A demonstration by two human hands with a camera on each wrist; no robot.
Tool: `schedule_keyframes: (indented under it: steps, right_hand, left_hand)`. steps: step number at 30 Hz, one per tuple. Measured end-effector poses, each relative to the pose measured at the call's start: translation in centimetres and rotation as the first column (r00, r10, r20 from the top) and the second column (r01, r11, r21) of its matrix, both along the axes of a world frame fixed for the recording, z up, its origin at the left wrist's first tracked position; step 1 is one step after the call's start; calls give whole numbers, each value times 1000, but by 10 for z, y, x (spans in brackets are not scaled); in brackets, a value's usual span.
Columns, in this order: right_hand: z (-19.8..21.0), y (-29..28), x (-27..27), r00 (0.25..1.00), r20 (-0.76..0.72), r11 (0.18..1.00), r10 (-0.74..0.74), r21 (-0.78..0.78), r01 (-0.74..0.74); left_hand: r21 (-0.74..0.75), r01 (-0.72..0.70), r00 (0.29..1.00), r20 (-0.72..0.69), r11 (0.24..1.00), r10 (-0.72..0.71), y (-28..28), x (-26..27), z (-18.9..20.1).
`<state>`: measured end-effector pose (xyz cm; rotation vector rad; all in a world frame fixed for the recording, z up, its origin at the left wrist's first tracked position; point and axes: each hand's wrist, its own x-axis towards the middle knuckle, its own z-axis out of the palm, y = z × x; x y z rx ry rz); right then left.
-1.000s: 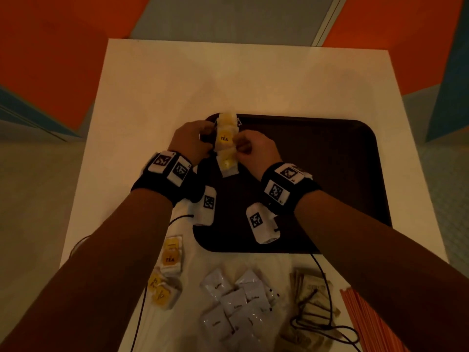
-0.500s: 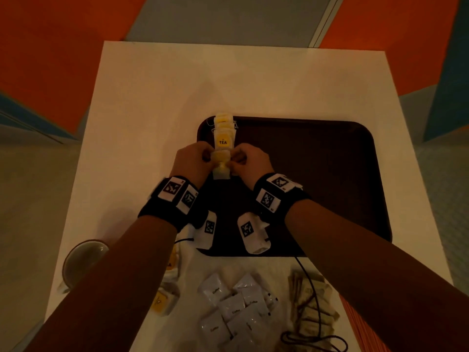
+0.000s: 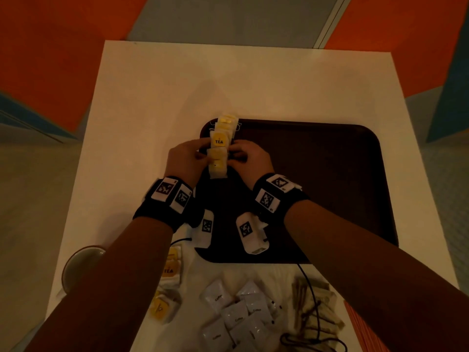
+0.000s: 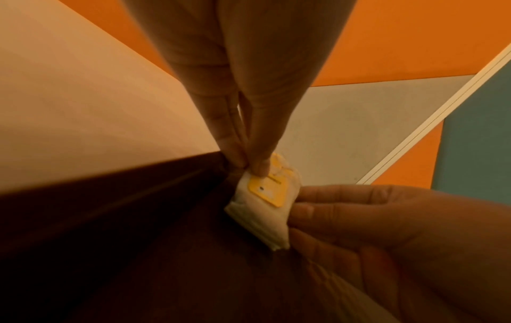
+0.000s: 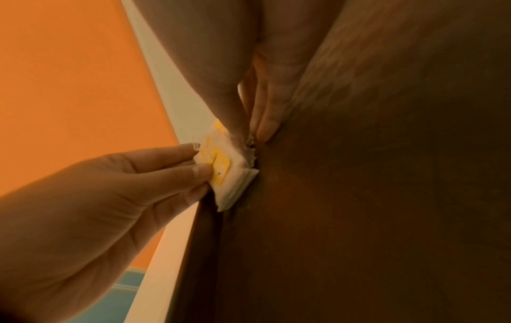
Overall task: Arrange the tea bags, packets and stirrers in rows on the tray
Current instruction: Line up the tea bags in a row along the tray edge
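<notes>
A row of overlapping tea bags (image 3: 218,151) with yellow TEA tags lies along the left edge of the dark brown tray (image 3: 317,186), starting at its far left corner. My left hand (image 3: 201,155) and right hand (image 3: 234,156) flank the near end of the row. In the left wrist view my left hand (image 4: 250,169) pinches the far edge of the nearest tea bag (image 4: 262,207), which lies on the tray. In the right wrist view my right hand (image 5: 244,134) pinches the opposite edge of that tea bag (image 5: 229,174).
On the white table (image 3: 253,80) near me lie loose tea bags (image 3: 170,270), white coffee packets (image 3: 238,316), brown packets (image 3: 319,306) and orange stirrers (image 3: 360,331). A cup (image 3: 81,262) stands at the near left. A black cable (image 3: 308,283) crosses the brown packets.
Both hands slid a little toward me along the tea bag row and now hold at its near end. The view shifted, so the cup at the left came into sight.
</notes>
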<state>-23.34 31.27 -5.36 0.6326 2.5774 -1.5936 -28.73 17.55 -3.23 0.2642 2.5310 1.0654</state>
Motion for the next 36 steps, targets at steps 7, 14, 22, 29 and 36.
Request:
schedule_keyframes:
  steps: [7,14,22,29,36]
  right_hand:
    - [-5,2,-6,998,-41,999,38,6,-37]
    - [2,4,-24,984,118,990,134,-53,-128]
    - [6,3,-32,970,172,982,173,-107,-156]
    - [3,-4,0,987,124,994,-98,-27,102]
    - [2,-15,16,992,123,994,-35,-98,48]
  left_hand:
    - [13,68,997,-40,998,-68,2,-4,1]
    - [5,119,993,26,993,-119,3,-10,-3]
    - [-55,159,987,19,986,-158,1,-12,-4]
    - [5,-57,998,16,998,56,-10,4,-3]
    - [24,-56,998,32,998,55,-8,18,-3]
